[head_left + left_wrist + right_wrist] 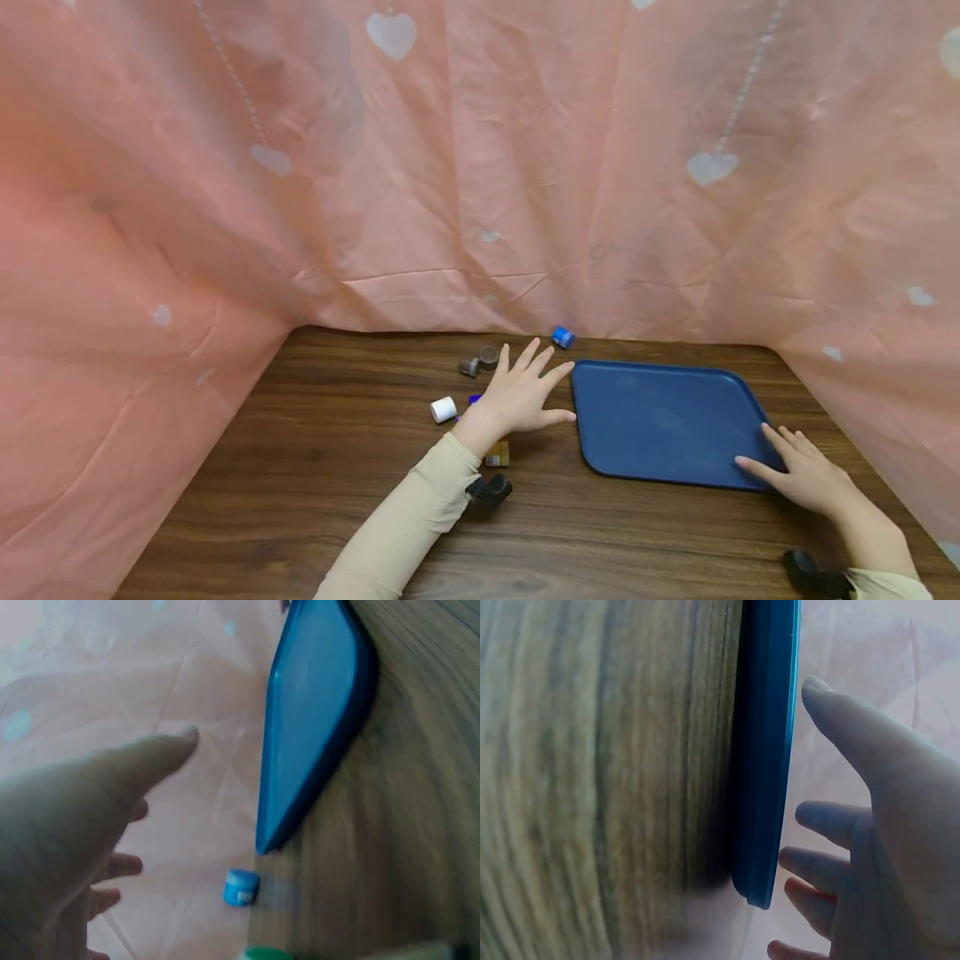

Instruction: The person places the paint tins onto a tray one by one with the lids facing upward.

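Observation:
A dark blue rectangular tray (667, 421) lies on the table's right half. My left hand (517, 400) hovers with fingers spread beside the tray's left edge, holding nothing. At the tray's right front corner is my right hand (813, 479), thumb over the rim. Its fingers stand apart in the right wrist view, beside the tray's wall (769, 750); contact cannot be told. Beneath and around my left hand are a white cylinder (443, 409), a yellow-brown piece (498, 455) and a purple-blue item (475, 399), the last partly hidden.
Behind the left hand stand a small clear jar (488, 357) and a greyish little container (468, 367). A small blue jar (563, 337) sits by the pink curtain (525, 167) at the back. Something green (266, 953) shows at the left wrist view's lower edge.

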### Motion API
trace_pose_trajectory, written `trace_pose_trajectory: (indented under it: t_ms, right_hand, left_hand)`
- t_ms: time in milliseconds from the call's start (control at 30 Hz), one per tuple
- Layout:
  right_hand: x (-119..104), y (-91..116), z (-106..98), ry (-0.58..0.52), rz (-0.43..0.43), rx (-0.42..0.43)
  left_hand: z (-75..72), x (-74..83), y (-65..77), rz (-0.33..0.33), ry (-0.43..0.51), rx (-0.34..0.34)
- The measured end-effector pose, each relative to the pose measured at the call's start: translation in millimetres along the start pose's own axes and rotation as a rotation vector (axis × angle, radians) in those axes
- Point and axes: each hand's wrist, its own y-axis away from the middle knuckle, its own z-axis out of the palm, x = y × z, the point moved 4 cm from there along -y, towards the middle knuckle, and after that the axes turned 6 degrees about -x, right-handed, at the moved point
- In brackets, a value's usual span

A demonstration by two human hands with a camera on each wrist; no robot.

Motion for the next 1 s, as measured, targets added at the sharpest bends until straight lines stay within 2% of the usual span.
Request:
trace_pose_trajectory:
  t_ms: [133, 267, 433, 633, 833, 1000]
  right_hand:
    - [0, 1, 3, -0.01, 0.005, -0.001]
    - [-1, 3, 4, -0.015, -0.008, 0.009]
    - [-3, 5, 3, -0.006, -0.048, 0.019]
    - [-6, 9, 1, -0.002, -0.084, 0.03]
    - [-17, 7, 3, 0.032, -0.067, 0.032]
    - [-31, 5, 6, 0.039, -0.067, 0.03]
  left_hand:
    - [-5.1, 7.7, -16.5, -0.019, -0.01, -0.074]
    - [-9.0, 8.6, -35.8, -0.027, -0.028, -0.112]
    - [-12.8, 4.0, -62.3, -0.032, -0.063, -0.117]
    - [-15.1, -2.5, -91.3, -0.029, -0.076, -0.091]
    - [-6.7, -17.2, -114.5, -0.041, -0.134, -0.062]
    - [3.7, -31.2, -127.7, -0.057, -0.182, -0.056]
